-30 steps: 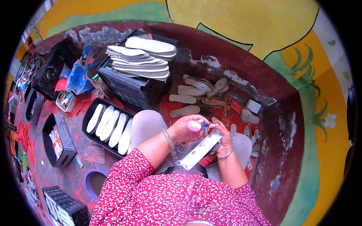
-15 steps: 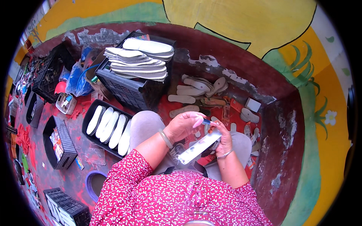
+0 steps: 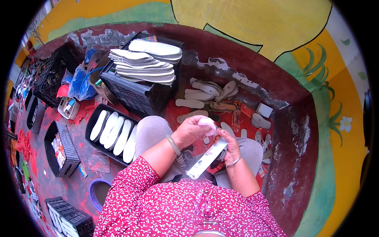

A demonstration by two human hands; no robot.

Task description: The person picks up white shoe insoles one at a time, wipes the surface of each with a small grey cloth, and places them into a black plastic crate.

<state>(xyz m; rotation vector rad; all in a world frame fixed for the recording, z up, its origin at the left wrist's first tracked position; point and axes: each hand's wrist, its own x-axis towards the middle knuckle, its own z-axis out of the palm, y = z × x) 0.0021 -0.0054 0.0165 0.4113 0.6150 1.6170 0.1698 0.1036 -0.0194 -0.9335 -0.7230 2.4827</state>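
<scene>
My left hand (image 3: 188,133) is raised above my lap, its fingers closed on a small, pale pinkish-white wad (image 3: 207,124) whose kind I cannot make out. Close beside it, my right hand (image 3: 232,150) grips a long, flat white strip (image 3: 207,158) that looks like a clear-fronted plastic packet. The strip slants down to the left toward my chest, with a small dark mark on its face. My two hands' fingertips nearly meet at its upper end; whether they touch is unclear.
A black tray (image 3: 103,143) of white insoles lies left of my knee. Stacked insoles (image 3: 148,65) top a black crate (image 3: 130,93). Loose insoles (image 3: 207,93) lie by the maroon wall (image 3: 276,85). A checked basket (image 3: 69,158) and purple-rimmed bucket (image 3: 93,193) stand left.
My left hand has lifted slightly, and the pale wad shows more fully. A small dark-blue piece between my fingers is no longer visible. The strip tilts more steeply.
</scene>
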